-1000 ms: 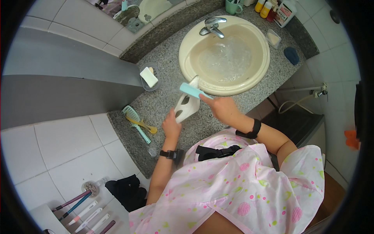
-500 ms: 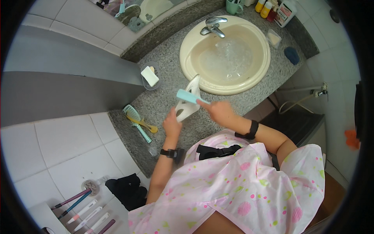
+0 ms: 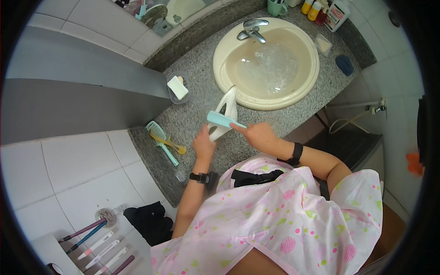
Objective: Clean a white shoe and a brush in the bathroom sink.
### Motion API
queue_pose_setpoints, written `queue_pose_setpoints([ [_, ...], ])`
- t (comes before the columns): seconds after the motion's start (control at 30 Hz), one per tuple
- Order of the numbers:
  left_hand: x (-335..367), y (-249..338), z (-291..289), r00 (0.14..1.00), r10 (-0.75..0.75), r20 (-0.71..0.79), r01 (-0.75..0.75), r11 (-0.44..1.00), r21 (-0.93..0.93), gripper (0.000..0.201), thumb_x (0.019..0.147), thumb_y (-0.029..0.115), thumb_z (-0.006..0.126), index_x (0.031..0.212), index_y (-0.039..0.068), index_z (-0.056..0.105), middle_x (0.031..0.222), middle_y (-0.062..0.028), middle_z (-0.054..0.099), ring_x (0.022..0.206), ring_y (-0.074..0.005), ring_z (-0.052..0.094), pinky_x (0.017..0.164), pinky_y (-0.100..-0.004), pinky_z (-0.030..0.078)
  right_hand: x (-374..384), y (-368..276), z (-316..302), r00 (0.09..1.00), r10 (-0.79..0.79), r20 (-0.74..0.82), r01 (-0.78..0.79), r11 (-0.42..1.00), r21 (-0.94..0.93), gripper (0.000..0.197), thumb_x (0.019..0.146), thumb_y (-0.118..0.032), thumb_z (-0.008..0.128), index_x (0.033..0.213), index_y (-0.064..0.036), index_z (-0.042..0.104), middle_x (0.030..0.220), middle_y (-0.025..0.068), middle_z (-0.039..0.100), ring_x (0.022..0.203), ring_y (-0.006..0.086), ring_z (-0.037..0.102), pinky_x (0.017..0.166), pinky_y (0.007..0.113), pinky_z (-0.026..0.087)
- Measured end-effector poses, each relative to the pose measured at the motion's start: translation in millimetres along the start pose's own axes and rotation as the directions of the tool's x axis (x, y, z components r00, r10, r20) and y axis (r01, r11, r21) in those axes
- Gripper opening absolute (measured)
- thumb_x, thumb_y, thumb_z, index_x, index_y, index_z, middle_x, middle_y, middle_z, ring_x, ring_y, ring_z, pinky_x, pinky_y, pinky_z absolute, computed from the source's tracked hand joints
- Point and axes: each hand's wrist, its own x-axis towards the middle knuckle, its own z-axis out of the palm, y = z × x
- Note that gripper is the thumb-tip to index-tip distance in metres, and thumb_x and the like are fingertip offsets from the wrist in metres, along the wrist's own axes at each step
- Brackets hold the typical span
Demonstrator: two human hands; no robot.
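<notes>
My left hand (image 3: 203, 143) is closed round the near end of a white shoe (image 3: 232, 108) with cut-out openings, holding it over the counter with its far tip by the sink's front rim. A pale blue brush (image 3: 220, 119) lies across the shoe's upper, gripped at its handle by my right hand (image 3: 260, 136). The brush's underside is turned away, so its bristles are hidden. Foamy, cloudy water (image 3: 270, 66) fills part of the cream oval sink (image 3: 221, 73) beyond the shoe.
On the speckled counter (image 3: 192, 117), a green slotted brush (image 3: 157, 130) and a yellow utensil (image 3: 172, 144) lie left, below a white soap bar (image 3: 178, 87) in a clear dish. A chrome faucet (image 3: 252, 28), green mug (image 3: 277, 7), bottles (image 3: 337, 14) and dark blue sponge (image 3: 343, 65) border the sink.
The brush has slid a little toward me along the shoe, nearer my left hand. Both hands keep their holds. The whole view has shifted slightly.
</notes>
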Motion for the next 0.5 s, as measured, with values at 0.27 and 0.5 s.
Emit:
queue_pose_setpoints([
  [0.27,1,0,0,0.999,0.031,-0.039,-0.032,0.999,-0.012,0.058,0.067,0.003,0.068,0.121,0.011,0.048,0.093,-0.0175,0.065,0.082,-0.0397,0.064,0.070,-0.0467,0.052,15,40,14,0.846,0.142,-0.514,-0.025,0.974,0.227,0.039,0.086,-0.007,0.056,0.124,-0.0146,0.061,0.083,0.0175,0.066,0.064,0.0368,0.061,0.059,0.044,0.048],
  [0.5,1,-2,-1,1.000,0.006,0.028,-0.006,1.000,-0.008,0.064,0.066,0.002,0.068,0.126,0.011,0.046,0.099,-0.0178,0.065,0.088,-0.0393,0.064,0.074,-0.0473,0.051,12,49,7,0.843,0.347,-0.410,-0.139,0.878,0.458,0.035,0.089,-0.009,0.054,0.122,-0.0143,0.063,0.082,0.0203,0.065,0.064,0.0367,0.061,0.060,0.044,0.047],
])
